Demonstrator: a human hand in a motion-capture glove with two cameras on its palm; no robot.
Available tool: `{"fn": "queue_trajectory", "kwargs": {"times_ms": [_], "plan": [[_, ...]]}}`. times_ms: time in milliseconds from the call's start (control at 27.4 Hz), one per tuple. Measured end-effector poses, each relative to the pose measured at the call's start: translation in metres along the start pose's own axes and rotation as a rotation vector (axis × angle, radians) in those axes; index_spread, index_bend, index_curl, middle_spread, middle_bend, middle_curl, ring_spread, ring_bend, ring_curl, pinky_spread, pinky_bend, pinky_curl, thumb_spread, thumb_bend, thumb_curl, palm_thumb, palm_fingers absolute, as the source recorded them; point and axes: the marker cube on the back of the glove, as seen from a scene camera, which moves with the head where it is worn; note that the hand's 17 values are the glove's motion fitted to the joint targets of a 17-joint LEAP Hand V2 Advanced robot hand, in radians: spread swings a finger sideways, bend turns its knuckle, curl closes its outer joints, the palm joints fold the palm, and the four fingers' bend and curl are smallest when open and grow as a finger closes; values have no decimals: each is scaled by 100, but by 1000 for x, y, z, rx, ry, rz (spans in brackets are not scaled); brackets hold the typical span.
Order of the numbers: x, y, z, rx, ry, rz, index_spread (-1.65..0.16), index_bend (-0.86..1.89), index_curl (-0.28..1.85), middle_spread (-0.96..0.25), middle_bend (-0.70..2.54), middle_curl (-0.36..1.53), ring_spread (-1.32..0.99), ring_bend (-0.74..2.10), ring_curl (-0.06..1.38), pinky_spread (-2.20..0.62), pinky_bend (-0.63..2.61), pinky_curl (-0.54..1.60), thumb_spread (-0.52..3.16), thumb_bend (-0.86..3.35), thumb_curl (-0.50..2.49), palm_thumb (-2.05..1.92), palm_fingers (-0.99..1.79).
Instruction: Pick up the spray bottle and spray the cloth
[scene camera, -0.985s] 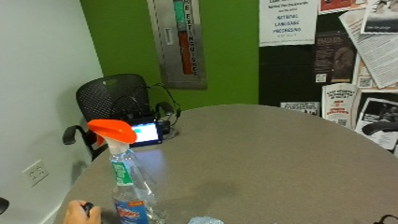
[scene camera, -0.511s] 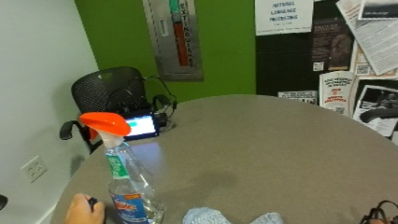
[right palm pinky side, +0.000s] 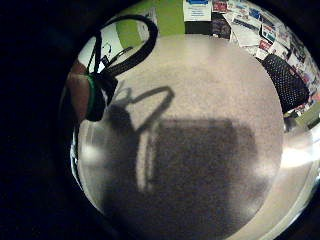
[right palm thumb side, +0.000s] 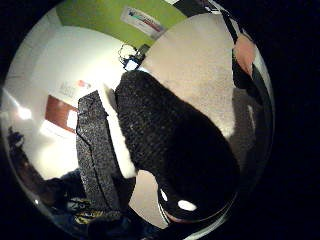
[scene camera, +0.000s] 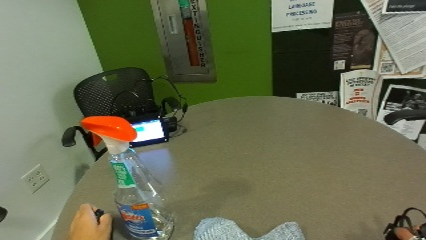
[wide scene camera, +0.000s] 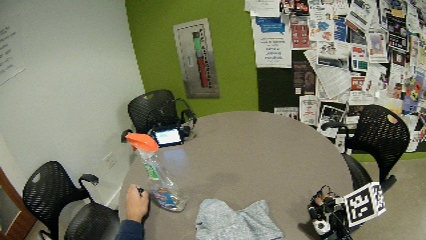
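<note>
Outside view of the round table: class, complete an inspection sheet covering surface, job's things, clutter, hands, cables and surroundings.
Surface: grey round table.
Job's things: spray bottle upright near the table's edge; cloth crumpled beside it, apart.
Clutter: small lit screen at the far edge.
Hands: bare hand by the bottle's base; gloved right hand at the table's edge, away from bottle and cloth.
Cables: black cables behind the screen.
Surroundings: green wall, extinguisher cabinet, posters, mesh chair.

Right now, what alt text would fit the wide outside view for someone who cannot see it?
A spray bottle with an orange top stands on a round grey table, a bare hand beside it and a crumpled grey cloth nearby. Black chairs surround the table.
</note>
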Motion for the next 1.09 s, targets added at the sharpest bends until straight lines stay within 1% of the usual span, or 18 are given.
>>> {"fn": "queue_trajectory", "kwargs": {"times_ms": [1094], "plan": [[-3, -4, -5, 1, 5, -5, -20, 14, 38, -4, 33, 51, -12, 48, 48, -21, 37, 44, 127, -1, 21, 12, 118]]}}
